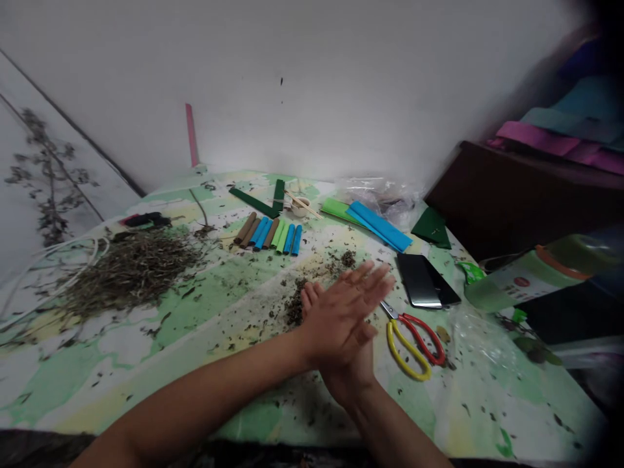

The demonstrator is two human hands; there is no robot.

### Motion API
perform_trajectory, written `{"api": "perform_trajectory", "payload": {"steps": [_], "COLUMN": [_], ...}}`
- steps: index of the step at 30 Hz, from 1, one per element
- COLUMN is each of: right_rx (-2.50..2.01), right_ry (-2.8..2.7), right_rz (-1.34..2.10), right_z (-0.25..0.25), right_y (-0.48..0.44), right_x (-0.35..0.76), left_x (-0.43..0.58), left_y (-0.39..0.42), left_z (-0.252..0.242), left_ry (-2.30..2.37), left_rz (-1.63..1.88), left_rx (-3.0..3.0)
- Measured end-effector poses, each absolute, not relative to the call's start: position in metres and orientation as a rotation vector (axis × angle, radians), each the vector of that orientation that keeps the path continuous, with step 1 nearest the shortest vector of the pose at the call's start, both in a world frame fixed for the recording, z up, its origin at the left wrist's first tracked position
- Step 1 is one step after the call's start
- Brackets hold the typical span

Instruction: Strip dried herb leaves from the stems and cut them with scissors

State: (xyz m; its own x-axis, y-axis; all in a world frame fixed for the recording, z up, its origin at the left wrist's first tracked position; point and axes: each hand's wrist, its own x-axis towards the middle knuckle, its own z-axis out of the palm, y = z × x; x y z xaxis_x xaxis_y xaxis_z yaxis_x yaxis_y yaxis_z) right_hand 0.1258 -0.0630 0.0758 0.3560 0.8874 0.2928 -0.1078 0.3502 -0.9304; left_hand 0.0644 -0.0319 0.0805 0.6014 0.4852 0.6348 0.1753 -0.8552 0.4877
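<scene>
My left hand (338, 312) lies across my right hand (348, 374), palm against palm, over the middle of the table. The left fingers stretch out to the upper right. Beneath them, the right hand's fingertips point to the upper left. Whether anything lies between the palms is hidden. Just behind the hands is a small heap of dark crumbled dry leaves (294, 305), with a smaller pile (348, 259) beyond it. Scissors (409, 341) with one yellow and one red handle rest close to the right of the hands.
A mound of dried stalks (131, 270) covers the left side. Small brown, blue and green rolls (268, 234) form a row farther back. Folded blue paper (380, 226), a black phone (420, 281) and a green bottle (521, 279) are at the right. A small bowl (299, 207) has sticks across it.
</scene>
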Motion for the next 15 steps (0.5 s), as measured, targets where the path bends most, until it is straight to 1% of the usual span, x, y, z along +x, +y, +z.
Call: {"api": "perform_trajectory", "payload": {"steps": [3,6,9,12,15], "right_rx": [-0.916,-0.874,-0.874,-0.842,-0.838], "right_ry": [-0.974,-0.976,-0.989,-0.839,-0.754], "right_rz": [1.012,1.042,1.134,1.318,1.351], "right_z": [0.082,0.082,0.084,0.088,0.088], "right_y": [-0.066,-0.067,-0.064,-0.056,-0.048], "right_x": [0.136,0.137,0.135,0.138,0.14], "left_x": [0.068,0.072,0.069,0.064,0.064], "left_y": [-0.03,-0.029,-0.022,-0.021,-0.026], "left_z": [0.081,0.08,0.077,0.074,0.075], "left_ry": [0.552,0.422,0.486,0.444,0.325], "left_rz": [1.166,1.09,1.172,1.141,1.088], "left_rx": [2.456,2.521,2.52,2.611,2.686]}}
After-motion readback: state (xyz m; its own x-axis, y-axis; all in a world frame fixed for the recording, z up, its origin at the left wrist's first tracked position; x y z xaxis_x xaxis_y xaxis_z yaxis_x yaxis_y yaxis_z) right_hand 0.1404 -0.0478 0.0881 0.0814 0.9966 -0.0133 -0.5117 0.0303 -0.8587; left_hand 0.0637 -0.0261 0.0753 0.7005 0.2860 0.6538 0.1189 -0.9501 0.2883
